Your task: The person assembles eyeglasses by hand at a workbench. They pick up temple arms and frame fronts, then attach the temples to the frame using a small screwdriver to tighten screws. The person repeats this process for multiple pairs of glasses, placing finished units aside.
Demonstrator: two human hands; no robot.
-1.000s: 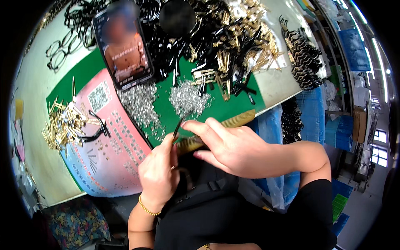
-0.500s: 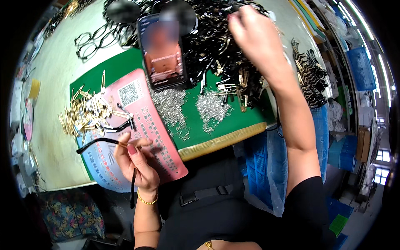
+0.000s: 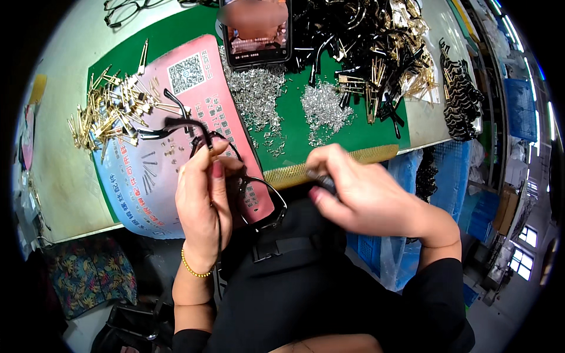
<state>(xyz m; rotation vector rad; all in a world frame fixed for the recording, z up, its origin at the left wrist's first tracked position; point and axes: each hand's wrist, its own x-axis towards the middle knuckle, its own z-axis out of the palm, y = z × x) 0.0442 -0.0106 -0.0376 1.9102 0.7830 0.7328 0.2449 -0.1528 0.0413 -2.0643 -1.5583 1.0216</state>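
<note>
In my left hand [image 3: 203,203], thumb and fingers pinch a dark eyeglass frame [image 3: 283,203] where a black temple meets it. One clear-looking rim hangs to the right of the fingers, and the other temple runs down past my wrist. My right hand [image 3: 368,194] is curled just right of the frame, apart from it, around a short dark object [image 3: 323,181] whose kind is hidden by the fingers and blur. Beneath the left hand lies a pink and blue printed sheet [image 3: 176,138]. Loose black temples [image 3: 170,129] rest on that sheet.
Gold-coloured metal temple parts [image 3: 109,109] are heaped at left. Two piles of tiny silver pieces, a larger pile [image 3: 256,97] and a smaller pile [image 3: 326,112], sit on the green mat [image 3: 288,138]. A phone [image 3: 259,38] stands behind; black temples [image 3: 353,35] are piled far right.
My right hand has come back from the black temple pile toward the left hand, with a dark object in it. My left hand has turned the frame, bringing a rim into sight.
</note>
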